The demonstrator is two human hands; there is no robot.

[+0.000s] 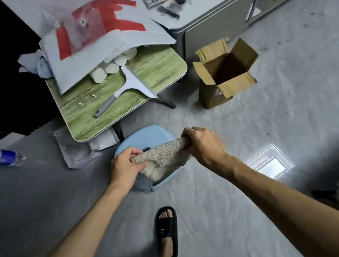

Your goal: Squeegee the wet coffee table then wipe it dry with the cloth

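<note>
Both hands are low in front of the body, over the floor and well apart from the work surface. Left hand (126,167): fingers (134,153) curled and pinching one end of the beige cloth (165,156). Right hand (205,145): closed in a full fist round the other end, knuckles up. The cloth is bunched and drawn fairly taut between the two grips. It hangs above a light-blue object (144,135) on the floor, either a stool or a tub, cannot tell which. This reads as wringing or gathering the cloth before use, with any drips kept off the surface. The squeegee (129,86) lies flat on the green wood-grain tabletop (82,122), with nobody touching it. Its blade is toward the far right edge and its handle angles back toward the person, easy to reach. Judgement: squeegee pass finished or paused, and the drying step is being readied. Wetness on the tabletop cannot be made out. A large printed sheet (99,36) and white rolls (112,67) cover the far half, so only the near half is free to wipe. An open cardboard box (225,72) stands on the floor to the right, and a water bottle (3,157) lies at far left.
</note>
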